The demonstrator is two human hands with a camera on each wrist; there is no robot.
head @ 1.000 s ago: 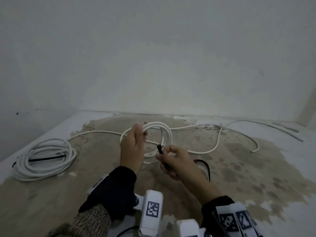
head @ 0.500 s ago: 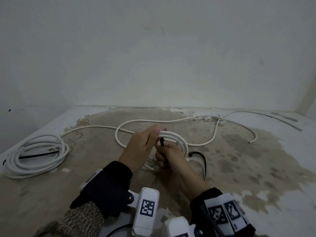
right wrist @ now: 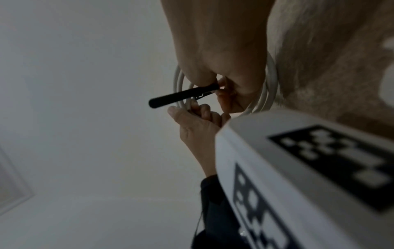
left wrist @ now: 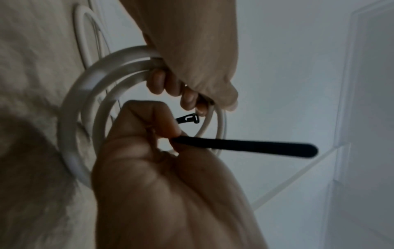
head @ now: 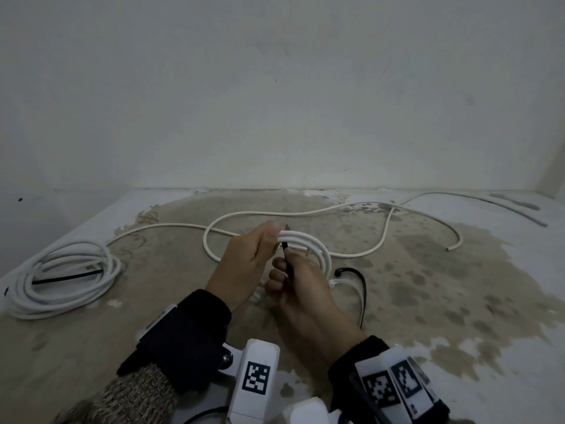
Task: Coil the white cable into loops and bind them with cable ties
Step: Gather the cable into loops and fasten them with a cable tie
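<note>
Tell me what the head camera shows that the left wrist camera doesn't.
Only the head view shows the finished coil with its black tie lying at the left, the loose cable end on the stained floor, and the wrist markers. Only the left wrist view shows the tie's small locking head near the left hand's fingers. Both show the left hand gripping the white loops and the right hand pinching the black cable tie.
</note>
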